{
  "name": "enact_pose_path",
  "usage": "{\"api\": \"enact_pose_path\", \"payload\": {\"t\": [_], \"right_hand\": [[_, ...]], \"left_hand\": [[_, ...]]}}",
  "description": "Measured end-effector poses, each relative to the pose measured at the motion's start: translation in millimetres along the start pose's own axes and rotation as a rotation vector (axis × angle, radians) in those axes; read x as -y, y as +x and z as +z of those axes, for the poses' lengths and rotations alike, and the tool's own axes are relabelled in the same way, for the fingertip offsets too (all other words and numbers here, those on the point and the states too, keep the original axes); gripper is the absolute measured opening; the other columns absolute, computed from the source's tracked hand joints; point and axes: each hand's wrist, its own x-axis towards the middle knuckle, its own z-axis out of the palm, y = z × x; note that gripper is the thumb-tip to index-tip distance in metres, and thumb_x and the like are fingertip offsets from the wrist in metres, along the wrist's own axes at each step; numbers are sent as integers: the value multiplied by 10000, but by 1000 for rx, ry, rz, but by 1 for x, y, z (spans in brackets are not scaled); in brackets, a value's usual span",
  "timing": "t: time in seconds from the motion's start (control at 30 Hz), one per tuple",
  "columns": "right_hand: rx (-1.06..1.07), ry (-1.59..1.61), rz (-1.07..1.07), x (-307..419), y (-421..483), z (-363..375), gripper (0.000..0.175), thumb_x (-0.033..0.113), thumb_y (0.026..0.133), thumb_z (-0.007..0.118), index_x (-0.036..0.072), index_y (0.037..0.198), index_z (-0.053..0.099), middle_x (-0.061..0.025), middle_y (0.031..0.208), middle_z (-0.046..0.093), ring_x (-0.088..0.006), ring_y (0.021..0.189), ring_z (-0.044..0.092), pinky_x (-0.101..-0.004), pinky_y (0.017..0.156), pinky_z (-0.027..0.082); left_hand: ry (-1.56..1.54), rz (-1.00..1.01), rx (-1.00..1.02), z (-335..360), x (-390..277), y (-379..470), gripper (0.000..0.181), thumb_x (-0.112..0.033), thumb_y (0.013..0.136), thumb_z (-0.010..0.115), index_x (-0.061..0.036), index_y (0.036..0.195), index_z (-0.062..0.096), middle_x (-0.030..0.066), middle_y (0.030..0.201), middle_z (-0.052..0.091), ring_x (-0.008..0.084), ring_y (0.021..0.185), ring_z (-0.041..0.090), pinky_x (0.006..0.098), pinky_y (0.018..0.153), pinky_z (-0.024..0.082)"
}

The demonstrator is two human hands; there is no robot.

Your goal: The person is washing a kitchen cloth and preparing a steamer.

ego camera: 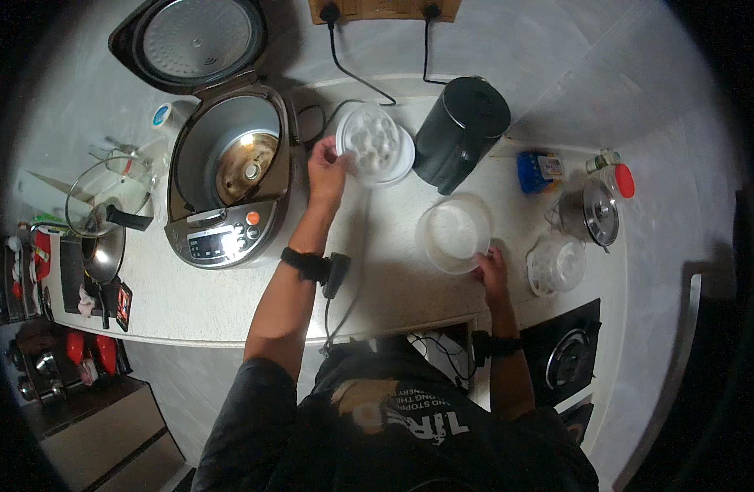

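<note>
My left hand (327, 172) grips the left edge of a round, translucent plastic piece (372, 138) with rounded shapes in it, which looks like an egg tray. Under it and to its right shows a round white dish or lid (406, 161). My right hand (492, 273) holds the lower right rim of a translucent plastic bowl (453, 234), whose inside looks bare. To the left of my left hand stands a rice cooker (229, 178) with its lid (197, 37) raised. The cooker has no inner pot, and its brownish heating plate (247, 169) shows.
A black electric kettle (463, 132) stands behind the bowl. On the right are a blue packet (535, 172), a lidded metal pot (589, 212), clear plastic containers (556, 264) and a cooktop (564, 357). Glass lid (109, 197), pan (103, 255) and phone (124, 306) lie left. Cords cross the counter (389, 289).
</note>
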Motion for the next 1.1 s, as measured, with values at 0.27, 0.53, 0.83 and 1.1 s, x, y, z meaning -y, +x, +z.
{"api": "enact_pose_path", "payload": {"t": [0.27,0.53,0.83,1.1], "right_hand": [[-15,-21,51,20,-10,10,315,190,793,532,83,1082,469,-15,817,536,-109,656,528,-250,524,461],[20,-157,43,37,-28,14,373,138,783,463,79,1149,429,-62,906,552,-126,633,551,-244,482,468],[280,-47,-124,115,-23,108,550,40,740,433,40,1275,308,-136,1028,519,-176,610,577,-265,482,492],[162,36,-171,123,48,189,527,14,776,410,81,1278,265,-164,999,534,-182,546,589,-282,494,530]], "left_hand": [[941,582,208,6,-4,-14,159,-21,695,548,-42,850,574,140,795,521,289,788,512,380,688,426],[1268,687,378,3,7,-31,212,-109,722,533,-75,923,591,113,905,534,279,878,503,366,787,430],[1017,548,261,-20,10,-49,302,-52,689,559,-58,992,563,146,957,529,314,927,492,382,810,413],[747,159,299,-87,37,-130,293,36,756,523,-31,1041,541,123,928,553,203,819,564,282,688,456]]}}
